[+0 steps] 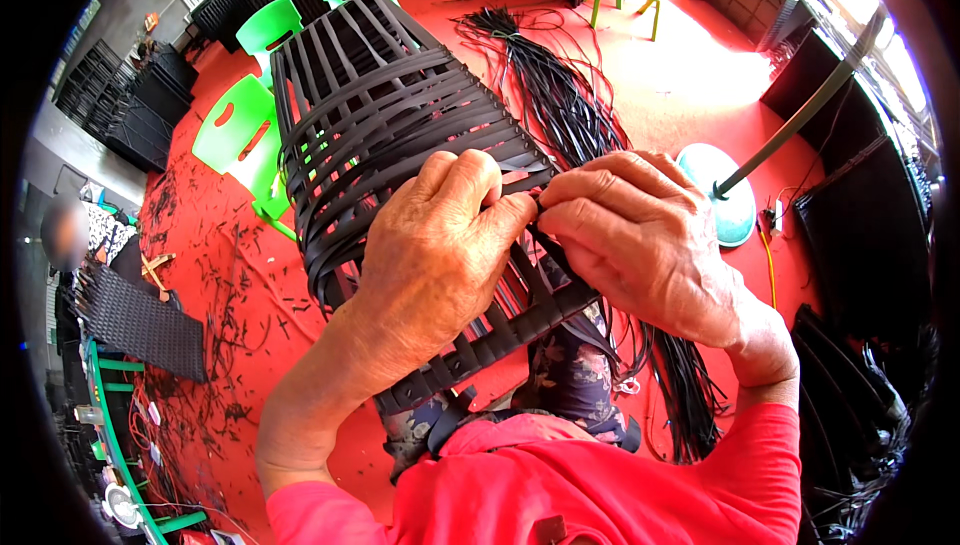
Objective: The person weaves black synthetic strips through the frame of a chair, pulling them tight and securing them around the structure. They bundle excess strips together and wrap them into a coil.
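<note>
Fingertips of both hands meet at one spot on the near side wall of the basket (400,105), a tall frame of black slats wound round with flat black strips, lying tilted on the person's lap with its long axis running away from the body toward the green chairs (240,135). The left hand (430,255) covers the middle of that wall, its fingers curled and pressed together over a strip (430,140), thumb tip toward the meeting point. The right hand (640,235) comes in from the other side, thumb and forefinger pinched on what looks like the end of the same strip, just where the two hands touch; the end itself is hidden between the fingers, so how much is gripped cannot be told. The strip runs crosswise to the basket's long axis, leading away to the left from the pinch and round the frame, so it lies under the left palm and ends at the right fingertips. Both hands are equally near the working point. Beyond the right hand a bundle (570,105) of loose black strips trails over the red floor (660,75), well apart from the grip, beside a pale round stand base (735,215).
</note>
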A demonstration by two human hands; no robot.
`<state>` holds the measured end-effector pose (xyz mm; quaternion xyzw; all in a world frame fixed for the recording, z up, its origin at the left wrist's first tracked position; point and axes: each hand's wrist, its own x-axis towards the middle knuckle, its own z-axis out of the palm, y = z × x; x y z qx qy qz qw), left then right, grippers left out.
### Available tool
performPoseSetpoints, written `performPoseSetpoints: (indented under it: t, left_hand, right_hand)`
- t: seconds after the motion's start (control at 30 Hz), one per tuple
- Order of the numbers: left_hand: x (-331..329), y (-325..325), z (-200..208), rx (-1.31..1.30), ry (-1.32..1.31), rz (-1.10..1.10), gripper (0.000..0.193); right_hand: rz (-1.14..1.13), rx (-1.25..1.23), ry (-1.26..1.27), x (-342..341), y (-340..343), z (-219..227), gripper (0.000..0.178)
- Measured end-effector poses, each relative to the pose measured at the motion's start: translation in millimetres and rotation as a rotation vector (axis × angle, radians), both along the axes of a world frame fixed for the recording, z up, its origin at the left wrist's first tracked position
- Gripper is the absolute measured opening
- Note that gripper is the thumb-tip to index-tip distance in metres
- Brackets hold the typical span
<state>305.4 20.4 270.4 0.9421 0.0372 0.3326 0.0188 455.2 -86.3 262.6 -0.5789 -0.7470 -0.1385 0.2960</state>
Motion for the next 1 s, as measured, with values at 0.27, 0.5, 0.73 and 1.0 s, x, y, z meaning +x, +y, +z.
performPoseSetpoints:
  t: [0.27, 0.5, 0.73, 1.0]
  left_hand:
    - [0.0, 4.6, -2.5, -0.003, -0.023, -0.019, 0.03]
    - [0.0, 1.5, -1.0, -0.056, 0.006, -0.034, 0.03]
    - [-0.3, 0.3, -0.1, -0.044, 0.01, -0.041, 0.03]
    - [1.3, 3.7, -4.5, 0.05, -0.001, -0.064, 0.029]
  right_hand:
    - [0.176, -0.187, 0.048, 12.8, -7.3, 8.0, 0.034]
    - [0.212, -0.021, 0.157, 25.7, -13.5, 7.4, 0.027]
    - [0.13, -0.065, 0.056, 16.6, -20.1, 11.6, 0.026]
    - [-0.02, -0.033, -0.025, -0.4, -19.7, 8.1, 0.025]
